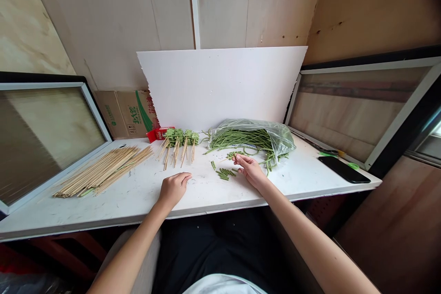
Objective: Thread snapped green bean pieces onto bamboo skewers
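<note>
My left hand (175, 188) rests low over the front of the white table, its fingers curled together; whatever they hold, if anything, is hidden. To its right, my right hand (251, 170) has thumb and forefinger pinched together, and what lies between them is too small to make out. Just left of and under that hand are short cut green bean pieces (224, 174). Beyond its fingertips lies a small group of bean pieces (234, 153) with a thin stick end showing on the left. Behind it, a clear plastic bag (282, 135) holds long green beans (237, 140).
Bamboo skewers (99, 170) are piled at the left. Several skewered bean bundles (181, 137) stand near a red box (160, 133) at the back. A black phone (342, 169) and green-handled scissors (353, 166) lie at the right. A white board (223, 87) leans behind.
</note>
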The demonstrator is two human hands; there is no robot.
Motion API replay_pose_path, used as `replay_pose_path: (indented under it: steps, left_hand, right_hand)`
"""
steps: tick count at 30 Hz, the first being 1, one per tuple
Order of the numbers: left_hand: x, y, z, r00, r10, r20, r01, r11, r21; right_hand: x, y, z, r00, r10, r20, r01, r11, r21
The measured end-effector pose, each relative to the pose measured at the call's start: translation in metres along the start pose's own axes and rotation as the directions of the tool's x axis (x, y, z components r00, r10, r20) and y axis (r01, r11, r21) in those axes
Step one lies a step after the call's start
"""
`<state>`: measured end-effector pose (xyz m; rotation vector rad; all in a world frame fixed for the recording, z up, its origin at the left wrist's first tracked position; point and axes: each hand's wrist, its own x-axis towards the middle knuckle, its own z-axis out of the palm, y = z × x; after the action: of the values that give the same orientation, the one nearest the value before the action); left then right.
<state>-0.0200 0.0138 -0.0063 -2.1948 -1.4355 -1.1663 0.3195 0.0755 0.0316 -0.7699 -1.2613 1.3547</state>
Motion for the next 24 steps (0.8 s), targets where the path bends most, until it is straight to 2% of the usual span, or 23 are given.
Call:
replay_pose_path:
  steps: [16, 24]
  left_hand:
    - [0.0019, 0.0040, -0.0030, 1.000, -0.005, 0.008, 0.005, 1.000, -0.014]
    - [0.0016, 0.0043, -0.0028, 1.000, 0.018, 0.009, -0.018, 1.000, 0.012]
  right_hand:
    - [0.0015, 0.0046, -0.0002, 1.000, 0.004, -0.019, -0.004, 1.000, 0.002]
    - [0.0006, 0.0022, 0.0015, 0.998, -0.005, -0.056, 0.000, 0.996, -0.085]
